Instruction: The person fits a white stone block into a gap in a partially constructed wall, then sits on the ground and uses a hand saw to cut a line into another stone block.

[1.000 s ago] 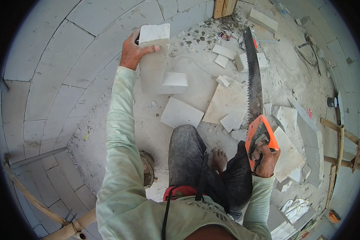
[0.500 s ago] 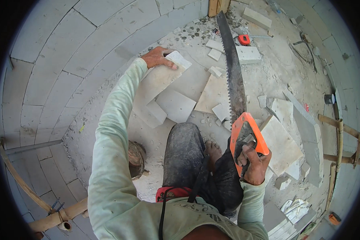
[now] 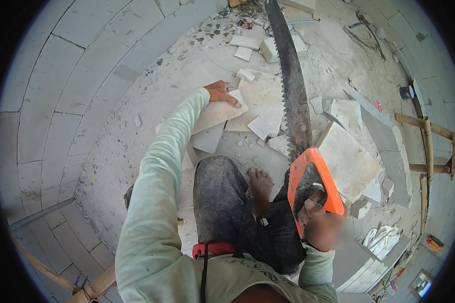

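My left hand point(image 3: 222, 94), arm stretched forward, is closed on the far end of a pale block slab point(image 3: 212, 114), thumb on top and most fingers hidden behind it. That slab overlaps a grey block piece point(image 3: 208, 138) and lies against a wider flat slab point(image 3: 260, 103). In my right hand point(image 3: 319, 222), fingers wrapped round the handle, is a handsaw point(image 3: 297, 98) with an orange and black grip. Its long, dark, toothed blade points away from me, teeth to the left, over the floor. The blade's tip reaches the top of the view.
Block offcuts point(image 3: 243, 53) and rubble litter the floor. Right of the saw lie a large slab point(image 3: 350, 160) and a long grey block point(image 3: 381, 129). Block walls point(image 3: 81, 70) curve around; bamboo poles point(image 3: 426, 161) stand at right. My bare foot point(image 3: 261, 187) is near the slabs.
My left hand and its slab have moved right, onto the wider flat slab's edge. The view has shifted, and the red tape measure no longer shows. My right hand still grips the saw.
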Motion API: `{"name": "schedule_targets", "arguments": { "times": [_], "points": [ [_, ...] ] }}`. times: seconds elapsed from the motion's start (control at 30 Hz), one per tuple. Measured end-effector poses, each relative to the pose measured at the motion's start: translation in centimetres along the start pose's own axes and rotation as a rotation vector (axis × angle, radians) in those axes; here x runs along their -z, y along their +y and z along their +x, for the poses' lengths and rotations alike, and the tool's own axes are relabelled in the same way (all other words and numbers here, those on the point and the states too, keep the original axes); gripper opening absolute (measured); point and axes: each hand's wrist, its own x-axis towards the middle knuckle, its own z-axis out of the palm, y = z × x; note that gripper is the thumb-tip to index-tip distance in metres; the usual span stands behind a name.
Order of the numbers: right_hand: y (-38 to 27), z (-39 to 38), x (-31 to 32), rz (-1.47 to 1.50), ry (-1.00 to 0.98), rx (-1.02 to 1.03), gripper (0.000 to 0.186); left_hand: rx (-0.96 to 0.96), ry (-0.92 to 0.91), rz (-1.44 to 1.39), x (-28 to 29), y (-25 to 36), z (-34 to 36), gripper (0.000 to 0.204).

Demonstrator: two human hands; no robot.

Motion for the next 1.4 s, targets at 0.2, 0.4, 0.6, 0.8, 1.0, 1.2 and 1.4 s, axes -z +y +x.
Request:
{"name": "schedule_targets", "arguments": {
  "times": [0.2,0.4,0.6,0.8,1.0,1.2,1.4],
  "points": [
    [1.0,0.2,0.4,-0.269,-0.035,0.087,0.025,0.013,0.049,-0.025,-1.5,-3.0,1.5,0.108],
    [2.4,2.1,-1.0,-0.551,-0.025,0.129,0.010,0.004,0.304,0.335,-5.4,-2.2,-1.3,0.119],
    [4.5,2.1,-2.5,-0.556,-0.067,-0.038,0.021,-0.026,0.474,0.552,-6.7,-2.4,-2.1,0.114],
    [6.3,1.5,-3.4,-0.654,-0.067,0.235,0.030,-0.045,0.469,0.531,-6.9,-2.4,-2.0,0.104],
    [6.8,0.5,-3.4,-0.525,-0.097,-0.115,0.036,-0.073,0.451,0.538,-7.5,-2.5,-2.5,0.102],
    [10.2,1.7,-4.9,-0.465,-0.066,-0.106,0.043,-0.069,0.388,0.565,-7.9,-1.4,-3.1,0.102],
    [13.4,2.8,-5.3,-0.468,-0.059,0.057,0.043,-0.051,0.381,0.553,-8.0,-1.2,-3.4,0.102]
  ]
}}
